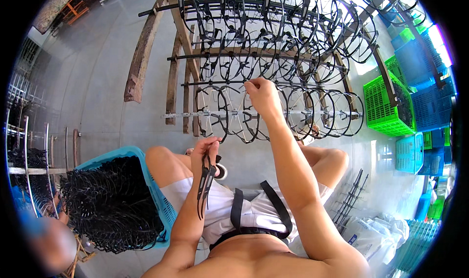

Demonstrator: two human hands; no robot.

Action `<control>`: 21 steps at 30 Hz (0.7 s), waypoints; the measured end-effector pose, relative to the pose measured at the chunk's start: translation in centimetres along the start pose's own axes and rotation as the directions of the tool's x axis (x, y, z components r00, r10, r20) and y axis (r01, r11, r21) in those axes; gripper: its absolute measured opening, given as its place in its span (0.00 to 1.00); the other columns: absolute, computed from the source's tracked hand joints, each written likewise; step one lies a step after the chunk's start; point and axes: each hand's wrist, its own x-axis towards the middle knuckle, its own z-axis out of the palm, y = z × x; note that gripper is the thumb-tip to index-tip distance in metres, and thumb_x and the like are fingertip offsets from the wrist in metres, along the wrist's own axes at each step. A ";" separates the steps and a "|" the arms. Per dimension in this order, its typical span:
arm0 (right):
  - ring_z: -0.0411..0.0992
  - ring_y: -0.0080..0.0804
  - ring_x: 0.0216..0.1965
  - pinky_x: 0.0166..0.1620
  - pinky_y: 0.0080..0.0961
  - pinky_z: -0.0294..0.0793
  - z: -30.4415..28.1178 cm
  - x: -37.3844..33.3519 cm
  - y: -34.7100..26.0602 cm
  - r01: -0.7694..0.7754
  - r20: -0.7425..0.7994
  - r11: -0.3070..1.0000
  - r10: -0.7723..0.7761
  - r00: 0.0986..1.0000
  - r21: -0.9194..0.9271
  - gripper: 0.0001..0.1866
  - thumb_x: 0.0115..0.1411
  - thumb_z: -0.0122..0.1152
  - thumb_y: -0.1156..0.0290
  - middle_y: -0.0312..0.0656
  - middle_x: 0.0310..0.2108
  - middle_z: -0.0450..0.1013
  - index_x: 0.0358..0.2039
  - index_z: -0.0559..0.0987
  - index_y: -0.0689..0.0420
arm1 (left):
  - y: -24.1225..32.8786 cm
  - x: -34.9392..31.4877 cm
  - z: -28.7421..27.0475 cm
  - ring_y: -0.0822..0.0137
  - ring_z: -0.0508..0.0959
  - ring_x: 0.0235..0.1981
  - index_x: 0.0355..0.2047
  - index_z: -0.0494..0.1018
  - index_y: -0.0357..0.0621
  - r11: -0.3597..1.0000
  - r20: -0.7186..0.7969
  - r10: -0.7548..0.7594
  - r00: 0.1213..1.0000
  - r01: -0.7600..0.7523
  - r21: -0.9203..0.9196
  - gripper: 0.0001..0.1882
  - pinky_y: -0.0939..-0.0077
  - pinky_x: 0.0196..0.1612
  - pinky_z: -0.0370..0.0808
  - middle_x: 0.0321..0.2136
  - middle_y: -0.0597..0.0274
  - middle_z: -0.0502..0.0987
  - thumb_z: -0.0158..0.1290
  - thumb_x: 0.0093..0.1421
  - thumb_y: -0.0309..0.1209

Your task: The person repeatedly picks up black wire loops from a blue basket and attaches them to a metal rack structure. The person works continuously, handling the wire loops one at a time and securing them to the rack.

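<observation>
Reach at two heights: right hand far, left hand near

The right arm stretches almost straight from the lower right, its forearm leaning leftward as it rises. Its wrist bends, and the fingers curl toward the left, thumb and forefinger brought together beside a thin black bar; whether anything sits between those tips cannot be told. The left arm folds more at the elbow, forearm upright in the view. Its fingers bunch inward and grip slender black plastic strips, the fingertips pointing right, near the bottom of one of the thin black hoops.

The gripped strips hang below the palm, in front of the forearm. Their long axes run nearly up and down the view, leaning slightly left at the bottom, with narrow, pointed ends aimed toward the person's body. Their upper parts are broader and flat.

The hoops hang in a row, rounded and glossy, overlapping toward the right. A pale, speckled bar passes level across them. Rough, weathered wooden posts frame the rack, above a smooth grey floor. At left, a light blue perforated plastic basket brims with a wiry black tangle.
</observation>
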 end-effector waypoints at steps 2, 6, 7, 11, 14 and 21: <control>0.76 0.46 0.32 0.39 0.33 0.73 0.2 -0.1 0.2 -0.023 0.034 0.994 0.019 0.999 0.104 0.17 0.57 0.55 0.63 0.52 0.27 0.76 0.34 0.78 0.67 | -0.2 0.0 -0.1 0.82 0.71 0.28 0.40 0.70 0.39 1.000 0.009 0.013 1.000 -0.013 -0.012 0.07 0.90 0.35 0.67 0.36 0.62 0.78 0.50 0.61 0.23; 0.75 0.50 0.35 0.42 0.37 0.72 1.3 -0.1 0.6 -0.001 -0.007 0.994 0.002 1.000 0.112 0.16 0.60 0.51 0.65 0.56 0.31 0.76 0.36 0.77 0.68 | -0.2 0.0 0.1 0.82 0.70 0.28 0.40 0.71 0.39 1.000 0.010 0.022 1.000 -0.022 0.012 0.07 0.89 0.34 0.66 0.34 0.64 0.77 0.50 0.62 0.23; 0.74 0.52 0.36 0.42 0.38 0.71 1.1 -0.1 0.7 0.052 -0.004 0.998 -0.052 0.999 0.019 0.16 0.60 0.50 0.65 0.56 0.31 0.76 0.37 0.76 0.68 | -0.2 0.0 0.2 0.82 0.70 0.28 0.41 0.71 0.39 0.998 0.021 0.024 1.000 -0.025 0.050 0.07 0.89 0.33 0.66 0.33 0.65 0.77 0.50 0.62 0.23; 0.70 0.55 0.43 0.46 0.43 0.70 -2.2 -2.2 0.6 0.331 -0.012 0.855 -0.366 0.930 -0.398 0.17 0.63 0.46 0.68 0.61 0.39 0.71 0.47 0.70 0.66 | 1.3 0.3 0.0 0.80 0.69 0.26 0.44 0.72 0.40 0.991 -0.028 0.036 0.999 -0.032 0.133 0.10 0.87 0.30 0.67 0.31 0.66 0.76 0.50 0.62 0.24; 0.73 0.48 0.41 0.45 0.34 0.71 -11.1 -7.8 -3.9 0.259 0.181 0.948 -0.226 0.957 -0.187 0.16 0.62 0.47 0.70 0.47 0.41 0.74 0.50 0.72 0.58 | 7.1 1.5 -2.1 0.77 0.71 0.26 0.45 0.72 0.43 0.793 -0.126 0.193 0.973 -0.079 0.604 0.12 0.82 0.29 0.70 0.28 0.63 0.76 0.52 0.59 0.24; 0.73 0.36 0.41 0.45 0.30 0.71 -36.9 -4.4 20.4 -0.341 -0.429 0.777 0.102 0.898 -0.529 0.25 0.58 0.53 0.72 0.48 0.41 0.72 0.57 0.65 0.56 | 6.6 10.1 -10.1 0.58 0.78 0.32 0.43 0.74 0.41 0.330 0.366 0.322 0.873 -0.466 0.821 0.21 0.72 0.35 0.75 0.37 0.54 0.75 0.61 0.46 0.22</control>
